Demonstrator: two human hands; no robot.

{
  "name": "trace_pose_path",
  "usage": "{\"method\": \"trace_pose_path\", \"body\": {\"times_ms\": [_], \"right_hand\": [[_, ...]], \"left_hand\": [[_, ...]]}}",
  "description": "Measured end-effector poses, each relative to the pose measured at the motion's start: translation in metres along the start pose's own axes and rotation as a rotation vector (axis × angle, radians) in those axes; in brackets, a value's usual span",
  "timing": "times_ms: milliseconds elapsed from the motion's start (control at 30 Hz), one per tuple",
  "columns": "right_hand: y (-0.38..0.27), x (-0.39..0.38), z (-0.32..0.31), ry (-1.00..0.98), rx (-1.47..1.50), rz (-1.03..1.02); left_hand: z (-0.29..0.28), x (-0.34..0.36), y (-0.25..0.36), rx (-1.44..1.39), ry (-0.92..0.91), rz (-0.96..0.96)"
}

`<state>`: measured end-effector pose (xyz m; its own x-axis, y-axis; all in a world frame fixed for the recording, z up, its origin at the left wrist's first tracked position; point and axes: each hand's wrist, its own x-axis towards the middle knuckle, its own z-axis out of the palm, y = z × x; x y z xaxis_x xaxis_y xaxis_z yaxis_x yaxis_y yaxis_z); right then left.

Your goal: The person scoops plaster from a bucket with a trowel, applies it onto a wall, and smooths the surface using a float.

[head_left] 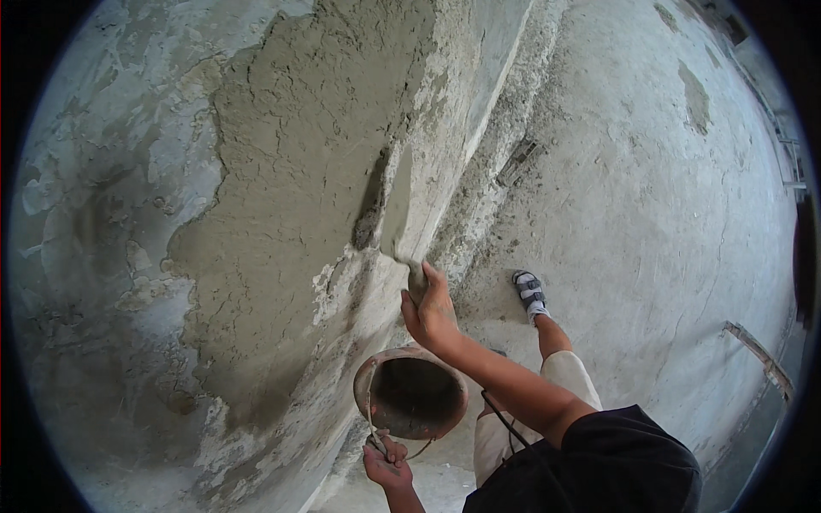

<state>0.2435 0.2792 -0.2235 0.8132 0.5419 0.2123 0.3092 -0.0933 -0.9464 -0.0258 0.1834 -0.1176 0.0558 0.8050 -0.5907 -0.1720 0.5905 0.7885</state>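
My right hand [432, 312] grips the handle of a trowel [396, 209], its long grey blade held up against the wall [291, 145] at the edge of a wet-looking grey patch of rough mortar. Below it, my left hand [387, 466] is closed on the wire handle of a round bucket [453, 393] with mortar-stained sides. The bucket hangs tilted beside the wall; its inside is dark, and I cannot make out what is in it. A dark smear of mortar [369, 209] lies just left of the blade.
A pale, cracked concrete floor [650, 222] spans the right, with gritty debris [505, 231] along the wall's foot and a small broken block [522, 162]. My sandalled foot [530, 291] stands near that strip. A worn batten [761, 359] shows at the far right.
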Motion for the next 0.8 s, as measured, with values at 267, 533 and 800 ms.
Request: {"method": "trace_pose_path", "body": {"times_ms": [267, 533, 800], "right_hand": [[-0.036, 0.003, 0.027, -0.076, 0.035, -0.103], [-0.033, -0.027, 0.002, -0.246, 0.209, -0.253], [-0.027, 0.03, 0.006, -0.044, 0.138, -0.139]], "left_hand": [[0.001, -0.002, -0.01, -0.024, -0.007, -0.036], [0.014, -0.001, -0.016, 0.059, -0.014, -0.087], [0.012, 0.001, -0.021, 0.059, -0.093, -0.093]]}}
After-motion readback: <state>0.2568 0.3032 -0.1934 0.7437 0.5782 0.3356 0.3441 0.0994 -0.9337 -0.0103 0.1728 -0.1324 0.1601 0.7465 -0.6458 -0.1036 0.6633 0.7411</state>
